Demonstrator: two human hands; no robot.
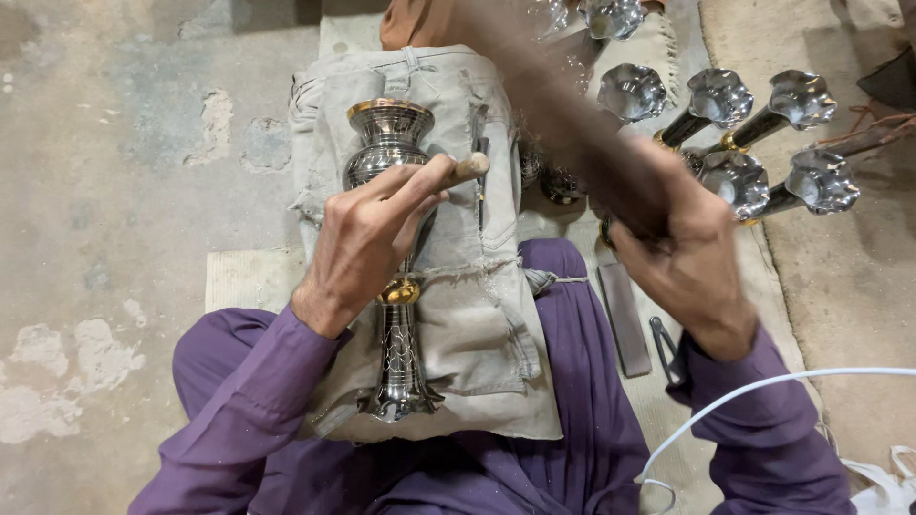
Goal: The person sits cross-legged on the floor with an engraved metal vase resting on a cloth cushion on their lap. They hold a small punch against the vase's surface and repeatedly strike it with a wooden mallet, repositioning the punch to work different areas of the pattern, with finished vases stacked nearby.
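Lay on grey cloth [477,315] across lap: silver vase [393,257], partly hidden under left hand [367,238] pinching a small wooden peg [468,170]. Right hand [692,262] closed around blurred dark stick [563,114].

One head-worn camera, looking steeply down and close over the person's own lap [534,315] and hands, with the concrete floor [124,191] filling the left side.
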